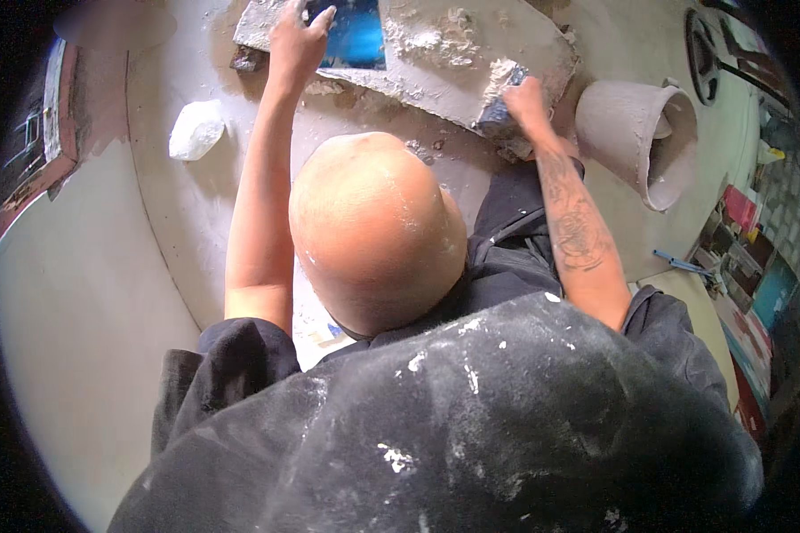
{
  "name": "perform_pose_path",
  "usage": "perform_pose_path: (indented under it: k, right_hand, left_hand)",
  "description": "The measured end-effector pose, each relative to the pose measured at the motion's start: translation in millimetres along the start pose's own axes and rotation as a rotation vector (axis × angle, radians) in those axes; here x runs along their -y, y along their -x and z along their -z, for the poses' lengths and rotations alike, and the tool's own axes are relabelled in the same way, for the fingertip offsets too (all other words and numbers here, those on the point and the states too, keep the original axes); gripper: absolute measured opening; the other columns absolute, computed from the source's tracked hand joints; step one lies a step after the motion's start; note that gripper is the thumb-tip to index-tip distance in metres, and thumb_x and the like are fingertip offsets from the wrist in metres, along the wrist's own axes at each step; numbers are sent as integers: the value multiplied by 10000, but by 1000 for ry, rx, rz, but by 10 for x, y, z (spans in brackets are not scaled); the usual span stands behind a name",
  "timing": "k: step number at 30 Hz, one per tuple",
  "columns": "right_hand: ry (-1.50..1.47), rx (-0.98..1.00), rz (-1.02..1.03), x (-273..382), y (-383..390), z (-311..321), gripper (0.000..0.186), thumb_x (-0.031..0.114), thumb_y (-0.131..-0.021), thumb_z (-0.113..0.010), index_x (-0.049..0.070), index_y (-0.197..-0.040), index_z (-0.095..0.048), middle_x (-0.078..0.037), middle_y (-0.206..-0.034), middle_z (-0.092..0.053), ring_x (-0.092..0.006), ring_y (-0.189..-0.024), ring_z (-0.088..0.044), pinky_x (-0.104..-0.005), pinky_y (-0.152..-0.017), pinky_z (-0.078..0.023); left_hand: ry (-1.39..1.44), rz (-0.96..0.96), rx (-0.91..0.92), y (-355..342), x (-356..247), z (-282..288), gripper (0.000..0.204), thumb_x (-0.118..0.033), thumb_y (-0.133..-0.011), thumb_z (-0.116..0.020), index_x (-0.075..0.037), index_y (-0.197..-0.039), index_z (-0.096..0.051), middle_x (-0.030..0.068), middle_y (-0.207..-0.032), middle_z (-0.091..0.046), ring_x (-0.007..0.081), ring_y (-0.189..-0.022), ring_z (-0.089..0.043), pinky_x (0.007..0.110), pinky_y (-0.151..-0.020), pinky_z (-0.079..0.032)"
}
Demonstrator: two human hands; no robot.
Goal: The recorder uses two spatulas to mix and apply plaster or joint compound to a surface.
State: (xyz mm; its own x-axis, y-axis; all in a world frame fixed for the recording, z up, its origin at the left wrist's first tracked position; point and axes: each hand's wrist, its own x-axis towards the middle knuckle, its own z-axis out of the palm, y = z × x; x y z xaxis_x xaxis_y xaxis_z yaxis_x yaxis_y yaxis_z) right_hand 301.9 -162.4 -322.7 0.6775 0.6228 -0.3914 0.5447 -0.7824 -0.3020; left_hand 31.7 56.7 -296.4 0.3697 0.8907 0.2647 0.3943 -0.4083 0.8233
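Head view: two hands (298, 40) (526, 102), one gripped tool (496, 108), one blue panel (359, 37).

The blue panel (357, 40) looks glossy, the board (511, 40) rough and crusted, the bucket (624, 129) matt.

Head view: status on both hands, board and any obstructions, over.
Left hand by blue panel, contact unclear. Right hand gripping caked tool. Board strewn with pale clumps. Bucket right of it, seemingly out of the way.
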Motion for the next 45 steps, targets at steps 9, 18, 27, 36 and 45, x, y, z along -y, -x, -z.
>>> perform_pose_path:
  k: [9,18,27,36,45]
  right_hand:
    - [-246,-236,-234,876,-265,-412,242,174,-671,-577,-53,-739,-626,-246,-792,-631,-365,-807,-626,-412,-719,-475]
    - [-63,-30,125,961,-545,107,325,161,-669,-541,-115,-831,-594,-305,-857,-602,-385,-816,-618,-412,-722,-473]
    - [432,-195,762,714,-320,-221,389,72,-703,-538,66,-1091,-497,-147,-1057,-512,-348,-980,-514,-427,-849,-429]
    - [151,5,1018,640,-873,150,231,-13,-676,-507,48,-880,-596,-129,-880,-558,-327,-859,-537,-419,-713,-432]
    - [356,-91,954,719,-658,-159,283,39,-695,-512,108,-944,-625,-95,-971,-579,-317,-933,-551,-406,-813,-457]
  left_hand:
    - [134,525,29,811,94,168,195,-120,-802,-614,22,-926,-564,160,-810,-642,190,-741,-612,312,-679,-469]
    - [105,569,14,1040,-147,280,171,-105,-802,-606,27,-898,-554,146,-752,-642,172,-676,-599,309,-630,-461]
    - [209,623,-46,1470,88,209,177,-102,-791,-618,19,-910,-568,126,-737,-633,146,-670,-584,294,-617,-458]
    - [92,634,-60,1564,-103,134,208,-129,-794,-624,22,-927,-573,123,-728,-624,147,-651,-568,295,-607,-454]
    - [213,585,-65,1389,-185,-148,213,-137,-789,-628,17,-917,-555,152,-734,-623,179,-660,-585,315,-612,-455]
